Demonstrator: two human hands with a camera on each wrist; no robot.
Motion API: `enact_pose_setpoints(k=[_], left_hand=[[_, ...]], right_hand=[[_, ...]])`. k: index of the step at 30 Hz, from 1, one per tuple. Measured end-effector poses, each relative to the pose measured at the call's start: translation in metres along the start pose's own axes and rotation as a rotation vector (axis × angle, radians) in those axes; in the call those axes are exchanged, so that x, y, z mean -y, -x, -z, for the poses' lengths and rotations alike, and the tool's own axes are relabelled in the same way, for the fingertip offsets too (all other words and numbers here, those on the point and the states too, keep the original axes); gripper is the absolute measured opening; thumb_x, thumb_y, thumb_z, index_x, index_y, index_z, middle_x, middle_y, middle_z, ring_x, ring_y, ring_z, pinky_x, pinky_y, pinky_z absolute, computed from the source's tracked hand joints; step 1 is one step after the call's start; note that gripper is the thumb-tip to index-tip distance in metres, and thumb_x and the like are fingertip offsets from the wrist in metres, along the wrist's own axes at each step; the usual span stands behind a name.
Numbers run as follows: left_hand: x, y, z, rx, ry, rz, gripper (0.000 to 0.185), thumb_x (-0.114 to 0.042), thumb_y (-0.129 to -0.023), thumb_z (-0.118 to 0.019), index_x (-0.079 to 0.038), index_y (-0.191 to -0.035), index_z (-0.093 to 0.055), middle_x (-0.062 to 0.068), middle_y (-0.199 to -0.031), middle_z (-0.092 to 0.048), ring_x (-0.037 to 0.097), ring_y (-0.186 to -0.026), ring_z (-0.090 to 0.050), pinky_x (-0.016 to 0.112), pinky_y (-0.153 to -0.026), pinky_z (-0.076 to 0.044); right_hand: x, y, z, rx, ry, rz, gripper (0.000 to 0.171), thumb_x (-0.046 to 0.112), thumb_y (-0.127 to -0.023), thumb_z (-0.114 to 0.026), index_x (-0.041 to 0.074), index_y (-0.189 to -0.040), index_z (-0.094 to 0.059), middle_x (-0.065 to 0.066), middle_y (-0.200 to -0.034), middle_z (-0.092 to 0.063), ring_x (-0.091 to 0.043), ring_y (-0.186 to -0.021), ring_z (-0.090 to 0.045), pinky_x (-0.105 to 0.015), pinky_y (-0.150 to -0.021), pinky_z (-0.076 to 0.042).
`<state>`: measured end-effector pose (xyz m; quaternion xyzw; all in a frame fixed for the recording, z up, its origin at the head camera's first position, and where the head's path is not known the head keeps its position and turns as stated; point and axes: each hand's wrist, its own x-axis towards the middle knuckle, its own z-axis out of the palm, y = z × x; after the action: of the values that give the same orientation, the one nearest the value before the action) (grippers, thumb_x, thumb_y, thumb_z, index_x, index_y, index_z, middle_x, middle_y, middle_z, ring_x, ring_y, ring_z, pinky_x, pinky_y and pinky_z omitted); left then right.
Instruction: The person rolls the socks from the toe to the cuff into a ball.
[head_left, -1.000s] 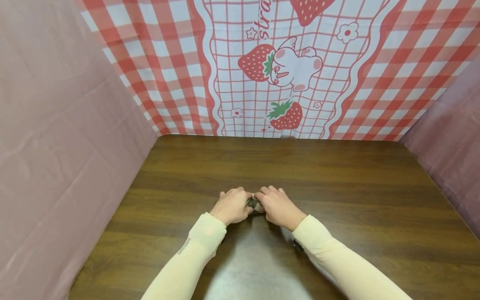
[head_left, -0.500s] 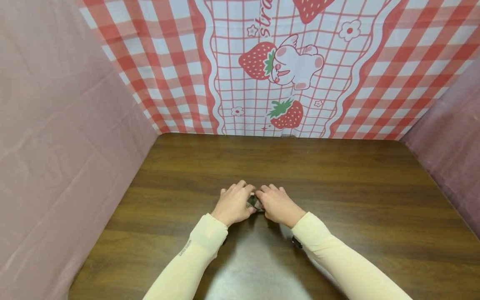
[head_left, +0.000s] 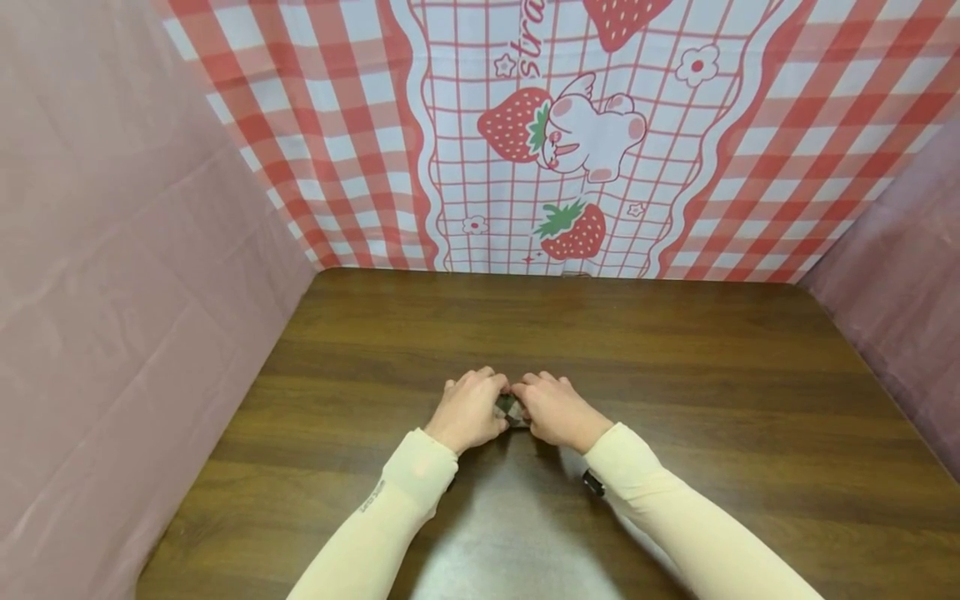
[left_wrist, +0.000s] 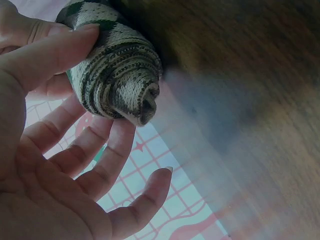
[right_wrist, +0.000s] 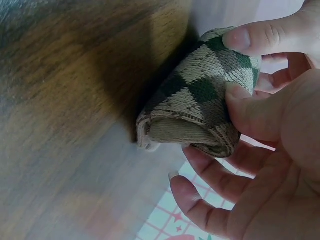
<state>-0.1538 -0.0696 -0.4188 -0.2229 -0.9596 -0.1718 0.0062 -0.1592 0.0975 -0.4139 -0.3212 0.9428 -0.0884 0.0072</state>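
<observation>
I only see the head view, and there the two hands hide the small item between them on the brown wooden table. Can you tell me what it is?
Observer: It is a rolled-up knitted sock with a green and beige diamond pattern.
Operator: Thank you. How does the left hand hold it?
Observer: The left hand pinches the roll with its thumb on top; the left wrist view shows the tightly wound spiral end.
Operator: And the right hand?
Observer: The right hand presses its thumb on the roll; the end on that side shows a flat folded opening.
Operator: Is it lifted?
Observer: I cannot tell that from the wrist views; the brown wooden table is close behind it.
</observation>
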Motion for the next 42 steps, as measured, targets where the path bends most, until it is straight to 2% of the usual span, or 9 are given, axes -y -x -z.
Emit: enact_pose_setpoints(k=[11, 18, 24, 30, 33, 38, 42], left_hand=[[0.004, -0.001, -0.001, 0.023, 0.018, 0.010, 0.034, -0.021, -0.072, -0.080, -0.015, -0.104, -0.072, 0.001, -0.100, -0.066, 0.021, -0.092, -0.061, 0.041, -0.073, -0.043], [0.005, -0.002, 0.000, 0.042, 0.043, 0.018, 0.032, -0.023, -0.073, -0.081, -0.015, -0.103, -0.073, 0.002, -0.100, -0.067, 0.020, -0.092, -0.062, 0.040, -0.072, -0.042], [0.004, -0.005, 0.003, 0.060, 0.065, 0.023, 0.026, -0.023, -0.074, -0.080, -0.015, -0.098, -0.074, 0.000, -0.094, -0.067, 0.016, -0.082, -0.057, 0.037, -0.068, -0.040], [0.004, -0.007, 0.005, 0.086, 0.098, 0.024, 0.014, -0.022, -0.075, -0.080, -0.018, -0.086, -0.073, -0.006, -0.081, -0.060, 0.014, -0.073, -0.052, 0.035, -0.064, -0.036], [0.004, -0.007, 0.005, 0.089, 0.106, 0.020, 0.012, -0.022, -0.075, -0.080, -0.019, -0.085, -0.073, -0.007, -0.080, -0.059, 0.014, -0.073, -0.051, 0.035, -0.064, -0.036], [0.006, -0.008, 0.005, 0.103, 0.115, 0.018, 0.014, -0.022, -0.076, -0.078, -0.020, -0.089, -0.074, -0.005, -0.081, -0.060, 0.014, -0.073, -0.053, 0.037, -0.065, -0.037], [0.009, -0.007, 0.002, 0.133, 0.149, 0.022, 0.021, -0.022, -0.079, -0.076, -0.018, -0.099, -0.076, -0.004, -0.088, -0.064, 0.015, -0.076, -0.054, 0.039, -0.069, -0.039]], right_hand=[[-0.002, -0.001, 0.001, 0.025, -0.061, -0.004, 0.037, -0.003, -0.080, -0.070, 0.007, -0.115, -0.071, -0.005, -0.094, -0.063, -0.027, -0.087, -0.057, -0.044, -0.068, -0.044], [-0.003, -0.001, 0.005, -0.007, -0.069, 0.019, 0.036, 0.004, -0.079, -0.077, 0.005, -0.114, -0.072, -0.006, -0.099, -0.066, -0.029, -0.093, -0.060, -0.045, -0.070, -0.045], [-0.003, 0.002, 0.008, -0.046, -0.038, 0.063, 0.032, 0.011, -0.076, -0.084, 0.006, -0.105, -0.074, -0.004, -0.094, -0.064, -0.026, -0.088, -0.058, -0.040, -0.066, -0.043], [-0.004, 0.002, 0.007, -0.081, -0.011, 0.099, 0.025, 0.010, -0.074, -0.085, 0.006, -0.096, -0.074, -0.003, -0.090, -0.065, -0.025, -0.084, -0.059, -0.042, -0.066, -0.046], [-0.006, -0.001, 0.007, -0.087, -0.009, 0.112, 0.020, 0.006, -0.072, -0.084, 0.007, -0.088, -0.072, -0.002, -0.083, -0.064, -0.025, -0.080, -0.060, -0.044, -0.063, -0.048], [-0.007, -0.010, 0.011, -0.021, -0.056, 0.097, 0.016, 0.000, -0.069, -0.077, 0.009, -0.077, -0.066, 0.000, -0.072, -0.060, -0.020, -0.068, -0.057, -0.044, -0.060, -0.049], [-0.008, -0.020, 0.014, 0.086, -0.169, 0.046, 0.016, -0.001, -0.066, -0.072, 0.011, -0.068, -0.062, 0.003, -0.064, -0.054, -0.014, -0.058, -0.048, -0.034, -0.054, -0.045]])
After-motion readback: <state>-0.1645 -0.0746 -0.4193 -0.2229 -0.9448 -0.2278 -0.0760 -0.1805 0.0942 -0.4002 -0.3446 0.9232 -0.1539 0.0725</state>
